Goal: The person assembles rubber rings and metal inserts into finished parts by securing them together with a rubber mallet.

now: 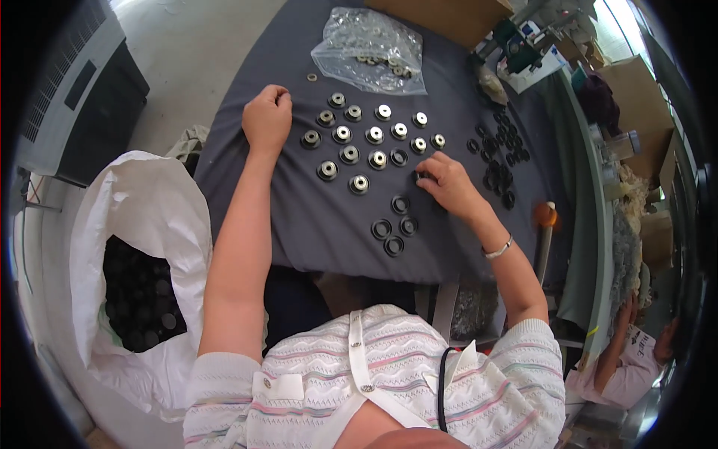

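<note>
My left hand point(268, 120) is closed on the cloth at the left of the parts; whatever its fingers hold is hidden. To its right stand several black rings with silver metal bushings point(374, 135) seated in their centres. My right hand point(449, 182) pinches a dark round piece, apparently a black ring point(422, 177), at the right side of this group. One black ring without a bushing point(398, 157) lies among the filled ones. Nearer to me, several bare black rings point(381, 229) lie together. A small loose metal ring point(312, 77) sits beyond my left hand.
A clear plastic bag point(366, 45) with metal pieces lies at the back. More black rings point(497, 142) are heaped at the right, beside an orange-headed mallet point(546, 217). A white sack point(149, 187) of black parts stands at the left. Another person point(632, 367) is at the far right.
</note>
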`<move>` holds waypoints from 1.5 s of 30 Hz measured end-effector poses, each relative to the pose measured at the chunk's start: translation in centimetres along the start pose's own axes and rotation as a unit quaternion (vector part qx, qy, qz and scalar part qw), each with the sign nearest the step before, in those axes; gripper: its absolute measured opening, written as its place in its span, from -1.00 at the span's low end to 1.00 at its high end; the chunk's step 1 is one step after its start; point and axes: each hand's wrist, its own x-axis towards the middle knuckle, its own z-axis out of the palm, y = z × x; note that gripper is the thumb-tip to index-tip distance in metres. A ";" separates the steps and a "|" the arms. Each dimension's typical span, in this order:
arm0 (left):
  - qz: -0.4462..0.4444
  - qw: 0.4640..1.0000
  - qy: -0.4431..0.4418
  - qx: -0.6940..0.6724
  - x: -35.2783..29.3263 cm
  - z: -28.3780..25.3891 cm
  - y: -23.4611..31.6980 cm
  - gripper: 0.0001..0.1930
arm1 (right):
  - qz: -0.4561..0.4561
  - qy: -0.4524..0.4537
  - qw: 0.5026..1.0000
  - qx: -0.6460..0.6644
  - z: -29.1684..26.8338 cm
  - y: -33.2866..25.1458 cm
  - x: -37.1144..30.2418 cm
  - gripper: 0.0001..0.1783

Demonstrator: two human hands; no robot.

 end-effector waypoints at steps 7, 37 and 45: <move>-0.020 1.000 0.003 -0.016 -0.4 -0.6 0.5 -0.86 | -0.060 0.135 0.988 -0.039 -0.8 -1.8 7.6 -0.87; -0.023 1.000 -0.010 -0.004 -0.4 -0.2 0.6 -0.86 | -0.109 0.089 0.988 -0.064 -2.6 1.8 14.5 -0.76; -0.007 1.000 -0.014 0.005 -0.1 0.2 0.0 -0.83 | 0.096 0.060 0.991 0.067 -3.2 2.8 -1.8 -0.80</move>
